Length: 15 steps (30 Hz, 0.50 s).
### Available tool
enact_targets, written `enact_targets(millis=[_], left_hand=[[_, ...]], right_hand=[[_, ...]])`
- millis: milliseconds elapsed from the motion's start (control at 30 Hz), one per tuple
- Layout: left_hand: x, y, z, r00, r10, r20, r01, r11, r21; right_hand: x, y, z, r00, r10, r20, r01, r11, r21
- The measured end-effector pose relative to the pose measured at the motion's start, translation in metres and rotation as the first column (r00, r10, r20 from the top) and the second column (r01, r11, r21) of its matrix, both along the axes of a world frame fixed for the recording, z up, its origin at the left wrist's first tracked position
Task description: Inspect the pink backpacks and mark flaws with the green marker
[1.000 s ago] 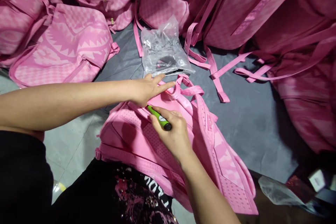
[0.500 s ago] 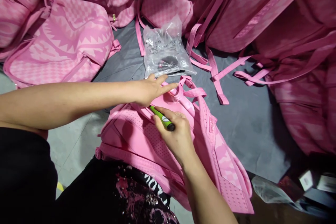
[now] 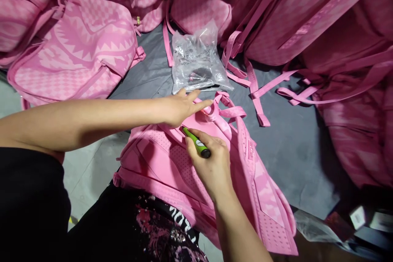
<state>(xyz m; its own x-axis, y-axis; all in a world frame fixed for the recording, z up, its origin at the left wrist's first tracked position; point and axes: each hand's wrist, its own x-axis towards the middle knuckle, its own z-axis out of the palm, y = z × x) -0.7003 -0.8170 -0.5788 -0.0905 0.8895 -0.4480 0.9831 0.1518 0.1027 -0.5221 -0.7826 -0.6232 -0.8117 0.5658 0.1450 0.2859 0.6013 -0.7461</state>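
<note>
A pink backpack (image 3: 162, 159) lies across my lap and the table's front edge, its perforated back padding and straps facing up. My left hand (image 3: 182, 108) rests on its top part by the carry loop, fingers spread. In my right hand (image 3: 211, 159) is a green pen-like tool with a black end (image 3: 198, 143). I grip it between thumb and fingers. Its front end points up and left at the bag, close beside my left hand. The tip is too small to make out, so its kind is unclear.
Just beyond the bag lies a clear plastic bag (image 3: 196, 59) with something dark inside. Several pink backpacks (image 3: 76, 49) line the left and back, with loose straps (image 3: 258, 98) trailing on the dark grey table cover (image 3: 294, 147). Dark boxes and clear wrap (image 3: 316, 227) sit at lower right.
The view has shifted slightly, so everything sits a little further right. Against the backpack, the green tool and both hands hold nearly the same place.
</note>
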Motion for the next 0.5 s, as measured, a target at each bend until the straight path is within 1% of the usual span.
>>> enact_targets(millis=[67,133,233,300,333,367,400,433,467,500], left_hand=[[-0.001,0.0,-0.001,1.0,0.004,0.004,-0.004,1.0,0.003],[-0.002,0.0,-0.003,1.0,-0.001,0.004,0.001,1.0,0.022],[-0.003,-0.002,-0.005,1.0,-0.01,0.005,0.01,0.999,0.048],[-0.002,-0.006,-0.006,1.0,-0.012,-0.006,0.012,0.998,0.066],[-0.001,-0.01,-0.006,1.0,-0.014,-0.01,0.015,0.996,0.093],[0.001,-0.015,-0.005,1.0,-0.017,-0.009,0.018,0.991,0.13],[0.003,-0.02,-0.003,1.0,-0.02,-0.005,0.02,0.985,0.173],[0.007,-0.027,-0.001,1.0,-0.015,0.0,0.015,0.978,0.21],[0.01,-0.033,0.001,1.0,-0.004,0.007,0.002,0.973,0.229],[0.014,-0.039,0.004,1.0,0.016,0.011,-0.018,0.974,0.226]], right_hand=[[0.0,0.0,-0.001,1.0,-0.006,-0.009,0.005,1.0,-0.01],[-0.002,-0.001,-0.004,1.0,0.006,-0.024,-0.008,0.999,-0.047],[-0.007,-0.003,-0.009,0.999,-0.018,-0.039,0.015,0.997,-0.077],[-0.009,-0.004,-0.004,0.999,0.027,-0.029,-0.032,0.984,-0.175],[-0.007,-0.003,0.002,0.998,0.065,-0.026,-0.07,0.967,-0.243],[-0.003,-0.001,0.012,0.994,0.102,-0.031,-0.107,0.946,-0.305],[0.003,0.003,0.024,0.99,0.128,-0.05,-0.138,0.93,-0.34],[0.01,0.01,0.038,0.987,0.129,-0.093,-0.153,0.929,-0.336],[0.019,0.021,0.052,0.98,0.1,-0.171,-0.147,0.946,-0.289],[0.027,0.036,0.064,0.961,0.048,-0.272,-0.108,0.972,-0.21]])
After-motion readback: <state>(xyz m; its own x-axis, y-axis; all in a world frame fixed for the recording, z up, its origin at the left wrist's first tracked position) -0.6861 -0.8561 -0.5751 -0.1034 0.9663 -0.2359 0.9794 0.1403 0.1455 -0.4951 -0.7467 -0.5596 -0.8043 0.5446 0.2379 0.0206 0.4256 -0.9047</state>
